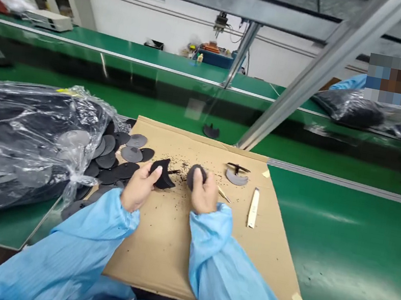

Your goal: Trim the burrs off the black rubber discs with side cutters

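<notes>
Over the cardboard sheet, my left hand grips a black curved piece with the thumb on top. My right hand pinches a dark round disc, thumb across its face. A gap separates the two pieces. Small black crumbs are scattered on the cardboard around and beyond them. Beside my right hand lies a thin pointed tool. Farther right are a grey crescent piece, a dark piece behind it and a cream-handled cutter.
Several dark discs lie in a pile left of my left hand, next to a large clear plastic bag of dark pieces. A metal post slants up behind the cardboard. A black piece sits on the green surface beyond.
</notes>
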A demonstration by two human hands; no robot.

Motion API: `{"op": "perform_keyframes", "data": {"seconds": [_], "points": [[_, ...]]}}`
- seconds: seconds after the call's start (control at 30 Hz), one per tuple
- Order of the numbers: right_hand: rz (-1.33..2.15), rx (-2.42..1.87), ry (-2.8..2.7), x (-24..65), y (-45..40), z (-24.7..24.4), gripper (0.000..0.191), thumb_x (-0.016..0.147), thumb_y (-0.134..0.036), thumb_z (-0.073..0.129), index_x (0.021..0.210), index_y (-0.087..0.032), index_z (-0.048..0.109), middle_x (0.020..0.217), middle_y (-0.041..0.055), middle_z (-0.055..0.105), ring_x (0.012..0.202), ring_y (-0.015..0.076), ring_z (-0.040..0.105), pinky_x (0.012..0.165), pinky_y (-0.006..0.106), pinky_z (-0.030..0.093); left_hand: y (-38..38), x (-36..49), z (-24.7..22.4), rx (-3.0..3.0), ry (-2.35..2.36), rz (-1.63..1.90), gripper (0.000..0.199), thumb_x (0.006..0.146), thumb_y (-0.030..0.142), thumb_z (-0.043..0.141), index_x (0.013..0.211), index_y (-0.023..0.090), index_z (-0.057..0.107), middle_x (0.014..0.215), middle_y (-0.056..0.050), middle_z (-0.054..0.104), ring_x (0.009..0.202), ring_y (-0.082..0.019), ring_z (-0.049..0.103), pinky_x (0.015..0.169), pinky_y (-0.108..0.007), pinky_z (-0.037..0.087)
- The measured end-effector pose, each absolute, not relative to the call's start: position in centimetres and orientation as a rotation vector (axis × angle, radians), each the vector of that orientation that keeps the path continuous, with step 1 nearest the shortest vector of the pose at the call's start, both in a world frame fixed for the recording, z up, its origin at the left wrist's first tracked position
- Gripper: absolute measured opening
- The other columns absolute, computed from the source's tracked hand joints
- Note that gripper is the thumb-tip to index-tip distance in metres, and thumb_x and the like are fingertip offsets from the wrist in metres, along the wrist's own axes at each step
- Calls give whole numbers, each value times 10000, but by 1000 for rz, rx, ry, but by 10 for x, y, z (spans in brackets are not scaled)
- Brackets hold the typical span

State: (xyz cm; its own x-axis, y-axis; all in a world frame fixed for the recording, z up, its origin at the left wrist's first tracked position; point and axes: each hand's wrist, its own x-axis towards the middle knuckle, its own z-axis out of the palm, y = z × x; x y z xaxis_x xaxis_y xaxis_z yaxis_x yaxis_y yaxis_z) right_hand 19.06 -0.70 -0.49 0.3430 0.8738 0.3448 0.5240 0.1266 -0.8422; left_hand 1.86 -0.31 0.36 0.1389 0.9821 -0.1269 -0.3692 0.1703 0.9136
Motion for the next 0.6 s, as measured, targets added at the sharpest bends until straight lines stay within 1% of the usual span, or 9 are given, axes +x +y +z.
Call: {"op": "perform_keyframes", "data": {"seconds": [0.07,0.13,0.2,0.27,0.33,0.4,0.43,0.53,0.6], "points": [[516,-1471,-1183,193,-8,-3,349,879,-524,474,784,-194,534,692,16,575,640,170,532,579,292,443,-3,19,3,872,915,1162,474,723,502,686,1035,160,587,964,-70,675,865,-198,642,726,-306,532],[728,-1307,-1158,192,-10,1,346,857,-533,506,882,-191,547,712,2,573,593,143,517,502,257,427,-3,19,2,892,921,1158,464,736,514,668,1013,150,591,953,-74,675,850,-193,641,710,-295,527],[920,-1133,-1216,189,-12,4,363,824,-503,578,1004,-188,561,712,-13,575,535,117,495,450,231,410,-3,19,0,937,941,1168,449,763,523,635,1003,145,596,949,-75,674,841,-188,638,708,-288,521],[1003,-1031,-1315,186,-13,5,347,803,-452,631,1017,-180,600,694,-15,584,538,112,511,476,235,446,-2,17,-2,1004,979,1195,432,797,523,596,1014,150,600,960,-72,673,850,-183,634,725,-282,514],[1024,-1001,-1387,184,-14,3,303,805,-415,642,986,-173,642,714,3,614,625,137,573,571,271,507,-2,15,-4,1084,1017,1220,415,825,519,560,1020,155,605,978,-70,670,888,-182,626,768,-279,504],[1024,-1043,-1415,183,-15,-2,328,791,-396,658,1030,-171,648,755,19,639,684,156,602,636,300,531,-2,14,-3,1167,1042,1201,402,844,508,537,1017,153,609,986,-72,667,921,-184,618,813,-281,490],[1016,-1085,-1418,183,-15,-4,368,776,-390,673,1068,-169,636,748,18,639,664,153,597,630,300,530,-3,13,-3,1209,1048,1179,396,852,501,530,1014,149,610,990,-75,665,933,-185,613,830,-282,482],[999,-1206,-1368,181,-16,-7,472,737,-384,700,1132,-145,598,666,-10,595,544,123,540,538,264,493,-5,14,-1,1277,1011,1134,389,862,483,524,1020,136,601,995,-82,660,942,-186,607,848,-291,475],[1045,-1215,-1317,180,-17,-5,476,739,-392,690,1127,-133,596,639,-19,573,518,115,521,509,252,473,-6,15,-1,1269,944,1143,381,820,459,596,1013,130,589,988,-83,662,944,-191,608,854,-300,479]]}}
